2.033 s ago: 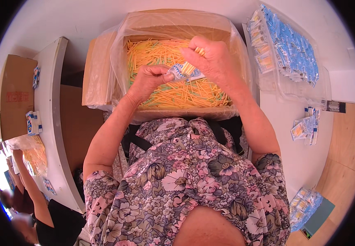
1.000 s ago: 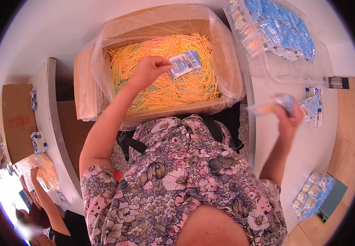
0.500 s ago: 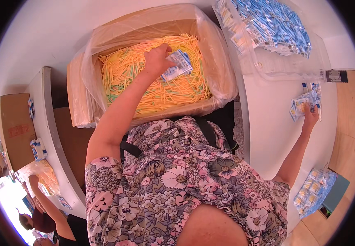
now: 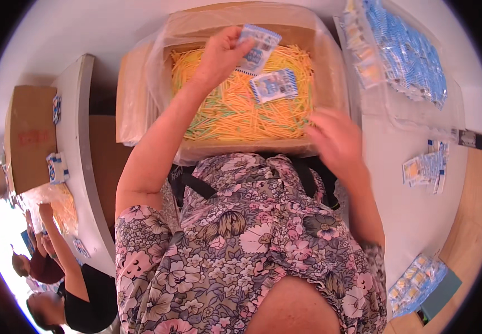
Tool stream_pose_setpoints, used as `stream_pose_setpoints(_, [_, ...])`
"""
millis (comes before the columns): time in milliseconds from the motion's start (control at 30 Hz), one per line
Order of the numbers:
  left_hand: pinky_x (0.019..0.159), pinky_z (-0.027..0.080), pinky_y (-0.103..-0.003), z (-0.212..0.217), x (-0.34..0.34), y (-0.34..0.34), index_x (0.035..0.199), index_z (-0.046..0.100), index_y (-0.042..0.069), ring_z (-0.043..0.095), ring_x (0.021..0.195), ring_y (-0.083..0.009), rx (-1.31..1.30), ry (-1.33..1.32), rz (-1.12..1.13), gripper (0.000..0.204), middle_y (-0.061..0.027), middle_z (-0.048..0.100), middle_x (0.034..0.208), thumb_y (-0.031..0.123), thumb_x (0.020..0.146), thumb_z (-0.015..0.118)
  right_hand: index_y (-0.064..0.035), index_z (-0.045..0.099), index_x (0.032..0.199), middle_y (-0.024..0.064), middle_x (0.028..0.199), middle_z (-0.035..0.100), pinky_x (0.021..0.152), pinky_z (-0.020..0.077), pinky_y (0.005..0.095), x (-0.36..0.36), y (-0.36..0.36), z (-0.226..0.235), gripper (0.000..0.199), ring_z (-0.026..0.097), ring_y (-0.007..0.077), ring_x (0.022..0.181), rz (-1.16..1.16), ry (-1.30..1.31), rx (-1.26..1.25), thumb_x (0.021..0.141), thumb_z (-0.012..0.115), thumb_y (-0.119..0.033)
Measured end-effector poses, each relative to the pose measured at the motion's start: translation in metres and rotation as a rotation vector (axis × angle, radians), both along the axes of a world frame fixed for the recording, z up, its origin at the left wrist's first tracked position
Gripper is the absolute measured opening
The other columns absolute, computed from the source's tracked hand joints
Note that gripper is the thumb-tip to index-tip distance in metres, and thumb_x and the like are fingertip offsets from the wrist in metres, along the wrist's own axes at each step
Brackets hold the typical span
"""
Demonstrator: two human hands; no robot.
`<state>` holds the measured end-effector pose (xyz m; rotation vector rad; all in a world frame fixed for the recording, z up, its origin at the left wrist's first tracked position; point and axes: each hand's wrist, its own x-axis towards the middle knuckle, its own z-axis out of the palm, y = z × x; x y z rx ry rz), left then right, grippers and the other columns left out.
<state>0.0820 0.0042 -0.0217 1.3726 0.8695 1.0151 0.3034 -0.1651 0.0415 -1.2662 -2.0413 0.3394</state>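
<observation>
While the left hand (image 4: 222, 55) pinches a clear-and-blue packet (image 4: 261, 49) between thumb and fingers at the upper middle of the frame, a second packet (image 4: 274, 86) lies just below and to the right of it, tilted on a bed of thin orange, yellow and green sticks (image 4: 235, 119). These fill a cardboard box (image 4: 241, 146) lined with clear plastic film. The right hand (image 4: 338, 136), blurred, is near the box's lower right corner, its fingers loosely parted.

Farther out, at the upper right, a clear plastic bin (image 4: 388, 108) holds many blue-striped packets (image 4: 410, 58). Below it, at the right, a small pile of packets (image 4: 426, 168) rests on a white table (image 4: 413, 217). At the lower right is a bluish clear bag (image 4: 418, 285) of packets, beside a teal panel (image 4: 442, 290).

At the left, a closed brown carton (image 4: 32, 142) has packets (image 4: 57, 168) next to it; at the lower left, a co-worker in a black top (image 4: 89, 298) stretches an arm toward another heap of sticks (image 4: 62, 203).
</observation>
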Motion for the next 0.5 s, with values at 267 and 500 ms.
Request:
stream_pose_setpoints(267, [0.066, 0.047, -0.019, 0.04, -0.11, -0.041, 0.101, 0.065, -0.003, 0.057, 0.074, -0.0025, 0.009, 0.157, 0.254, 0.019, 0.0005, 0.066, 0.083, 0.012, 0.09, 0.061, -0.0035, 0.06, 0.092, 0.0121, 0.089, 0.056, 0.073, 0.0491, 0.0398, -0.123, 0.133, -0.096, 0.013, 0.057, 0.0316, 0.088, 0.3, -0.484, -0.26, 0.08, 0.058, -0.008])
stream_pose_setpoints(500, [0.069, 0.049, -0.021, 0.027, -0.166, -0.064, 0.1, 0.066, -0.001, 0.059, 0.076, -0.0049, -0.029, 0.017, 0.345, 0.019, -0.0014, 0.067, 0.086, 0.015, 0.09, 0.062, -0.009, 0.057, 0.115, 0.0062, 0.115, 0.055, 0.097, 0.0358, 0.045, -0.139, 0.172, -0.112, 0.035, 0.049, 0.023, 0.11, 0.663, -0.724, 0.158, 0.08, 0.053, -0.01])
